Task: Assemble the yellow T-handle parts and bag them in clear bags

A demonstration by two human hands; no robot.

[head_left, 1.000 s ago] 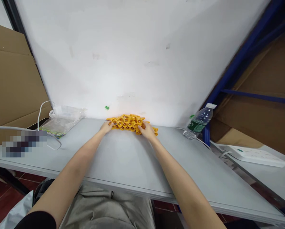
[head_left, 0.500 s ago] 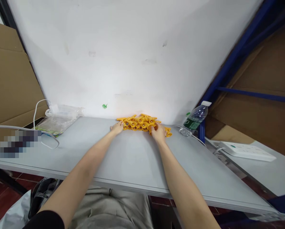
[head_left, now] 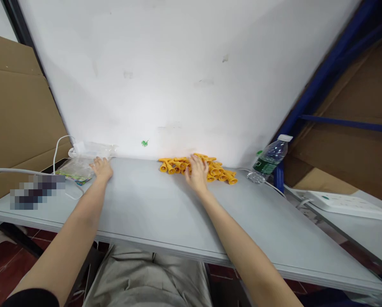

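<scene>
A pile of small yellow plastic horns lies against the white wall at the back of the grey table. My right hand is over the middle of the pile, fingers apart, covering some of the horns. Whether its fingertips touch them I cannot tell. Far to the left, my left hand is stretched out with spread fingers at the right edge of a clear plastic bag, and nothing shows in its grasp. The bag has a coloured print along its bottom.
A water bottle with a green label leans at the back right, near a blue rack post. Beyond it lies a white power strip. White cable loops at the left, beside a cardboard box and a pixelated dark object.
My left hand has left the pile's left end and moved left to the plastic bag. My right hand has shifted left over the pile, and the horns lie more spread out.
</scene>
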